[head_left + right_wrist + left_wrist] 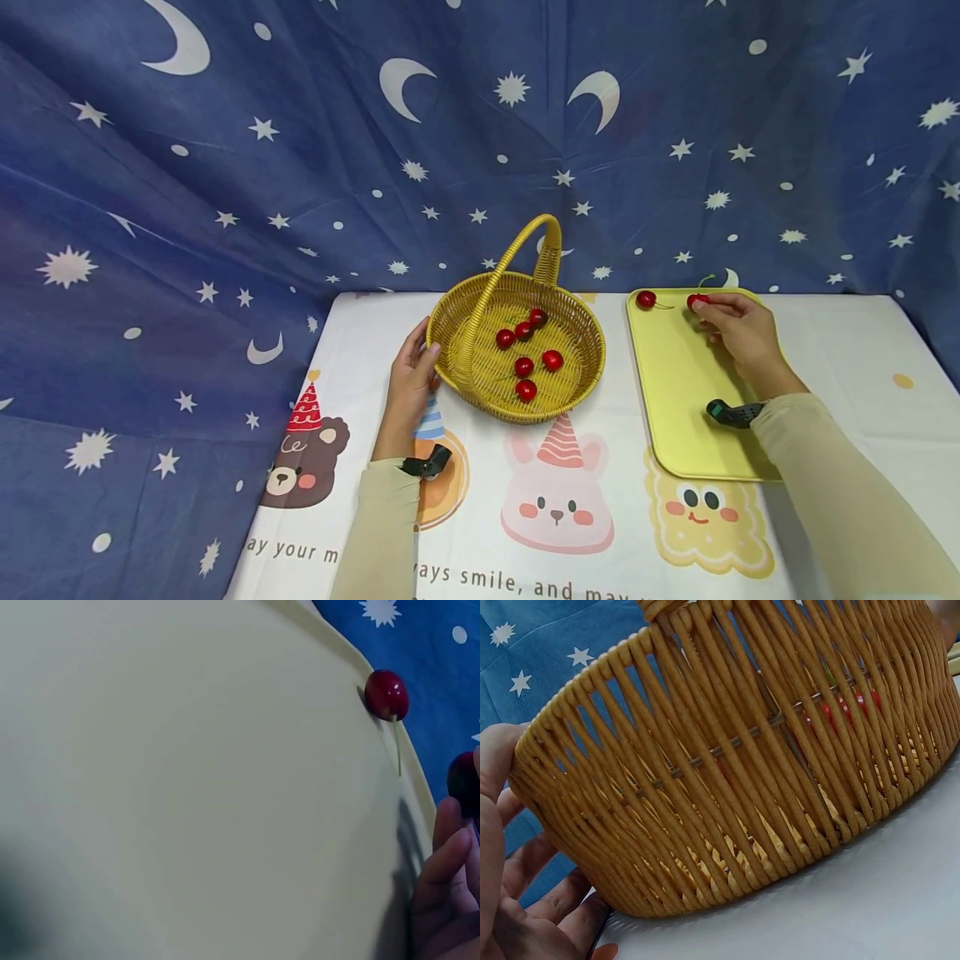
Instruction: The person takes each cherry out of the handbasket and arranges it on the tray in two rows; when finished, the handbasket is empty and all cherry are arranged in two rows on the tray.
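Note:
A yellow wicker basket (592,367) with a tall arched handle stands on the table, several red cherries (527,391) lying on its bottom. My left hand (411,375) grips its left side, thumb at the rim and the other fingers against the outer wall (705,772). Over the far end of a yellow tray (697,400), my right hand (742,333) pinches a cherry (696,302) between thumb and fingers; its green stem points up. Another cherry (387,695) with a stem lies by the tray's far left corner.
The tray lies to the right of the basket, with a strip of white printed tablecloth (558,492) between them. A dark blue curtain (450,150) with moons and stars hangs right behind the table and along its left side.

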Tool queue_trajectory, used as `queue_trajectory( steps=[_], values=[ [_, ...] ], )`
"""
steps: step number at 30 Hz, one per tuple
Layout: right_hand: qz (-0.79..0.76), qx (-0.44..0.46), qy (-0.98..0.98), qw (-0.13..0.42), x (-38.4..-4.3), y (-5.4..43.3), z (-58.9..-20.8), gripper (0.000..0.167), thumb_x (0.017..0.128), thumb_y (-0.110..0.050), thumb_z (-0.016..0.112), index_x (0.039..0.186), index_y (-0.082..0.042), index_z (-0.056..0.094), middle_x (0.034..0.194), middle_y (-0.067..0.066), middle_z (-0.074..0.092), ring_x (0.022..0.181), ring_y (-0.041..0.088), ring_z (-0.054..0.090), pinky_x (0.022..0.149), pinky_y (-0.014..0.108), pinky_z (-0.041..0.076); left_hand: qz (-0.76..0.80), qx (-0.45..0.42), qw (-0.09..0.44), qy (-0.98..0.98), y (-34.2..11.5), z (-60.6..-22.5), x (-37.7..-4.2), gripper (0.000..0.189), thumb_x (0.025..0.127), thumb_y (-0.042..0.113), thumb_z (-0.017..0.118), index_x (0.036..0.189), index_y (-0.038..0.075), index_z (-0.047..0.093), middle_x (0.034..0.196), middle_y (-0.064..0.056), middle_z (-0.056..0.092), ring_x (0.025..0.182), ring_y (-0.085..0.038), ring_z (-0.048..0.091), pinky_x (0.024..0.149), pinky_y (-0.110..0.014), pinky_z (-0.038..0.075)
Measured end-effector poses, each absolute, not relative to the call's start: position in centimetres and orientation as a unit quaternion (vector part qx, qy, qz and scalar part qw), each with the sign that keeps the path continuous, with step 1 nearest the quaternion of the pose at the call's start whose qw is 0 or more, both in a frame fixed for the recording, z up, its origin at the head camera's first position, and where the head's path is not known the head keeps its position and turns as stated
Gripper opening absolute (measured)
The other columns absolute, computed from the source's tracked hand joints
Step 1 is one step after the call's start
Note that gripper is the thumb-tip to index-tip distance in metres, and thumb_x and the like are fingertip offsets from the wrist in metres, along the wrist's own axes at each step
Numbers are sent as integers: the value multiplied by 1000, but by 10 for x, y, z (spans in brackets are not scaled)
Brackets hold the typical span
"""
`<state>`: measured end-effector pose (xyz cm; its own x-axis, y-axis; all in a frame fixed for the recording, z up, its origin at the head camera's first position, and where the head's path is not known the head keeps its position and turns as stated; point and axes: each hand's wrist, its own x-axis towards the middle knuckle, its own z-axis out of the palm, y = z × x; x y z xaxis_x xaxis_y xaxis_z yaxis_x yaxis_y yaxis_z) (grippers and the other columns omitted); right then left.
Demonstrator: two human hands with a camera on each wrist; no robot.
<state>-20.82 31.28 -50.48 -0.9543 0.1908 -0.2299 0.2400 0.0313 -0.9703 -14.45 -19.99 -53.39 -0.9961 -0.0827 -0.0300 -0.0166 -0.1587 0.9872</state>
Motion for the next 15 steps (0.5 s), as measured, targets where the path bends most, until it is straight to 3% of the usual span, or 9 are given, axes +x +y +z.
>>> queue_trajectory(
  steps=[8, 15],
  values=[
    [-656, 187, 731, 1, -215, 311, -513, 50, 83, -36, 84, 121, -14, 61, 85, -18, 70, 65, 5, 66, 52, 20, 51, -757, 39, 13, -653, -201, -534, -144, 53, 101, 32, 65, 152, 34, 47, 158, 13, 44, 132, -18, 53, 58, -22, 42],
    [-626, 214, 750, -8, -218, 310, -518, 49, 82, -41, 84, 120, -17, 63, 82, -18, 68, 60, 5, 62, 51, 19, 50, -759, 38, 17, -650, -201, -534, -145, 53, 102, 29, 64, 152, 32, 48, 159, 11, 43, 139, -17, 48, 69, -21, 47]
  ],
)
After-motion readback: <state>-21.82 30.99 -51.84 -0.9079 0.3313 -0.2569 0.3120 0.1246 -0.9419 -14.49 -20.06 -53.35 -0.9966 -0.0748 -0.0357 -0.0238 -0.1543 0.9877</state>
